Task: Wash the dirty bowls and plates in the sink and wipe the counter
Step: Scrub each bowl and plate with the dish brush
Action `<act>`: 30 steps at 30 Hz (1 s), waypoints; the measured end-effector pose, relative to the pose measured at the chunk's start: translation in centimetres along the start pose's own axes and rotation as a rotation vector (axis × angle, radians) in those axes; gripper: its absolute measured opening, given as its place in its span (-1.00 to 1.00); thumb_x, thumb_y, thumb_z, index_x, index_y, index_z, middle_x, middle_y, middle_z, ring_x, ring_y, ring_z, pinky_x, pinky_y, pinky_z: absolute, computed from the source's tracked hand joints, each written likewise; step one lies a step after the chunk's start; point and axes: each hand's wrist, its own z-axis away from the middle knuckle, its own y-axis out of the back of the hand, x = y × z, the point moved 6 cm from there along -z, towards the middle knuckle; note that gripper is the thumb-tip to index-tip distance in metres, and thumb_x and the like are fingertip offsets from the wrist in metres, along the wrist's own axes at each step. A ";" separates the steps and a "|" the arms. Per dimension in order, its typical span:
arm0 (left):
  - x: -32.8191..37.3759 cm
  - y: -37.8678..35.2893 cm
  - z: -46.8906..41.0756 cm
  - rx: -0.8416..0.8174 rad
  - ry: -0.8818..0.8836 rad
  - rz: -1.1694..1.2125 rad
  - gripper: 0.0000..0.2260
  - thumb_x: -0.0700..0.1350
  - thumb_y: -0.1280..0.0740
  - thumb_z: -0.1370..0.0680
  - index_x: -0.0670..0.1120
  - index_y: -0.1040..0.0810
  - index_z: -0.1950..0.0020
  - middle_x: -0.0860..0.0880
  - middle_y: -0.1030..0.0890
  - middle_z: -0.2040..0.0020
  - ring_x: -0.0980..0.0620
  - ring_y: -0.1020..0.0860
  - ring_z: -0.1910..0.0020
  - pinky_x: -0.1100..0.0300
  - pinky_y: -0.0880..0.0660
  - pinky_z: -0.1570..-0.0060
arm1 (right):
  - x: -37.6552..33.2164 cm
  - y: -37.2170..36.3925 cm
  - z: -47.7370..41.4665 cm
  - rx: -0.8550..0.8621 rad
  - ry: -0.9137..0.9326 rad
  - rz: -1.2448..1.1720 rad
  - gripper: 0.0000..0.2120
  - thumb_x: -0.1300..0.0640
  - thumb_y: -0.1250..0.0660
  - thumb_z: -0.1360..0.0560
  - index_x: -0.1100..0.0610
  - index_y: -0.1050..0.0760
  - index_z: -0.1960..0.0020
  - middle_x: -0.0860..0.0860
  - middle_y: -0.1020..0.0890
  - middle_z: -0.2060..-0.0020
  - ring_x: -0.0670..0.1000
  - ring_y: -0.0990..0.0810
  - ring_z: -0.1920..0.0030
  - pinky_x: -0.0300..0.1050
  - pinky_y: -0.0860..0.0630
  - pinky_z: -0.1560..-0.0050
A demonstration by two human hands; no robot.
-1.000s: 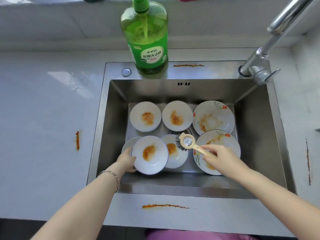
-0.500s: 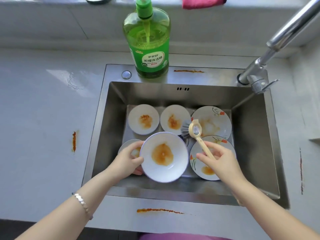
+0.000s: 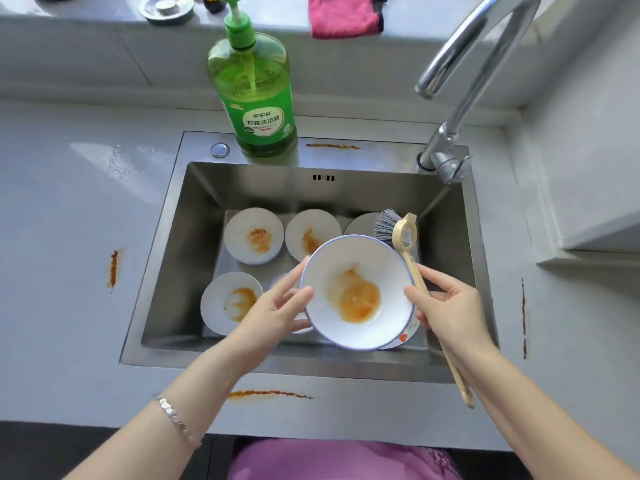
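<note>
My left hand (image 3: 273,311) pinches the left rim of a white bowl (image 3: 356,292) smeared with orange sauce, lifted and tilted above the steel sink (image 3: 166,258). My right hand (image 3: 446,306) grips the cream handle of a dish brush (image 3: 405,237), whose grey bristles point left behind the bowl's far rim. Its fingertips also touch the bowl's right rim. Three more sauce-stained bowls lie in the sink: back left (image 3: 254,235), back middle (image 3: 308,237) and front left (image 3: 230,303). Patterned plates (image 3: 403,336) lie mostly hidden under the raised bowl.
A green bottle of dish soap (image 3: 256,98) stands on the sink's back rim. The tap (image 3: 460,81) arches over the right side. Orange sauce streaks mark the counter at left (image 3: 113,268), front (image 3: 266,394), back (image 3: 332,146) and right (image 3: 523,317). A pink cloth (image 3: 343,15) lies on the ledge.
My left hand has lifted the bowl higher and moved it right, over the plates. My right hand has raised the brush and brought it against the bowl's right side.
</note>
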 end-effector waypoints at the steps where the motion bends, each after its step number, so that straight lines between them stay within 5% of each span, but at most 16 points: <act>1: -0.5 -0.7 0.4 -0.036 0.002 0.088 -0.59 -0.05 -0.24 -0.59 0.30 -0.29 -0.39 0.06 -0.58 -0.17 0.09 -0.58 -0.12 0.11 -0.57 -0.01 | 0.0 0.1 0.3 -0.006 -0.005 -0.012 -0.65 0.30 -0.35 -0.43 -0.04 -0.56 -0.12 0.01 -0.55 0.51 -0.16 -0.37 0.59 -0.22 -0.40 0.45; 4: -1.4 -2.2 1.5 -0.097 0.016 0.272 -0.43 0.00 -0.36 -0.43 0.37 -0.25 -0.36 0.17 -0.56 -0.20 0.01 -0.59 -0.14 0.00 -0.57 0.01 | -0.1 0.2 1.3 -0.045 -0.011 -0.059 -0.66 0.31 -0.36 -0.44 -0.05 -0.54 -0.10 -0.09 -0.46 0.62 -0.18 -0.35 0.61 -0.33 -0.37 0.52; 7: -1.7 -2.0 1.9 -0.023 -0.028 0.332 -0.29 0.05 -0.42 -0.28 0.31 -0.27 -0.39 0.11 -0.54 -0.24 -0.02 -0.59 -0.15 -0.08 -0.58 0.01 | -0.8 0.5 1.6 -0.134 0.010 -0.053 -0.73 0.22 -0.36 -0.48 -0.03 -0.55 -0.13 -0.08 -0.55 0.51 -0.17 -0.37 0.56 -0.30 -0.38 0.49; 11: -0.9 -0.7 2.6 0.146 -0.100 0.246 -0.35 -0.02 -0.40 -0.38 0.28 -0.24 -0.40 0.22 -0.63 -0.01 0.09 -0.63 -0.01 0.10 -0.60 0.19 | -3.9 2.5 2.5 -0.165 0.342 0.233 -0.71 0.21 -0.30 -0.51 -0.15 -0.54 -0.09 -0.30 -0.57 0.42 -0.23 -0.52 0.38 -0.46 -0.38 0.33; 15: 0.1 -0.3 2.9 0.228 -0.137 0.137 -0.49 -0.19 -0.28 -0.55 0.34 -0.24 -0.32 0.04 -0.61 0.02 0.10 -0.62 0.07 0.24 -0.58 0.26 | -5.3 -0.1 4.0 -0.369 0.632 0.642 -0.64 0.23 -0.31 -0.51 -0.13 -0.51 -0.21 0.00 -0.64 0.18 -0.06 -0.56 0.15 -0.36 -0.48 0.17; 18: 1.1 -0.4 3.1 0.242 -0.178 0.141 -0.48 -0.22 -0.31 -0.54 0.33 -0.28 -0.29 0.01 -0.62 0.09 0.17 -0.63 0.17 0.25 -0.57 0.29 | -4.2 -2.0 2.6 -0.403 0.547 0.957 -0.65 0.08 -0.19 -0.58 -0.19 -0.40 -0.32 0.08 -0.61 0.13 0.10 -0.54 0.12 -0.01 -0.51 0.08; 23: 2.5 0.4 3.0 0.244 -0.225 0.097 -0.47 -0.18 -0.38 -0.50 0.38 -0.31 -0.23 -0.18 -0.57 -0.08 0.09 -0.65 0.14 0.23 -0.58 0.29 | -3.6 -4.3 5.3 -0.594 0.492 0.912 -0.67 0.07 -0.17 -0.58 -0.20 -0.42 -0.30 0.00 -0.65 0.02 0.06 -0.57 0.13 -0.05 -0.54 0.06; 28: 1.7 0.1 3.2 0.227 -0.166 0.112 -0.50 -0.22 -0.33 -0.53 0.37 -0.33 -0.20 -0.23 -0.55 -0.01 0.13 -0.63 0.22 0.24 -0.57 0.32 | -4.4 -3.0 1.1 -0.470 0.422 0.993 -0.68 0.06 -0.17 -0.58 -0.21 -0.45 -0.27 -0.05 -0.64 -0.06 0.03 -0.59 0.02 -0.06 -0.52 -0.03; 30: 1.8 0.5 3.2 0.242 -0.176 0.129 -0.50 -0.23 -0.31 -0.52 0.36 -0.33 -0.20 -0.24 -0.55 -0.01 0.12 -0.63 0.22 0.22 -0.58 0.32 | -2.8 -3.2 2.7 -0.541 0.389 0.975 -0.69 0.04 -0.18 -0.58 -0.19 -0.44 -0.28 -0.03 -0.65 -0.04 0.02 -0.59 0.00 -0.05 -0.51 -0.03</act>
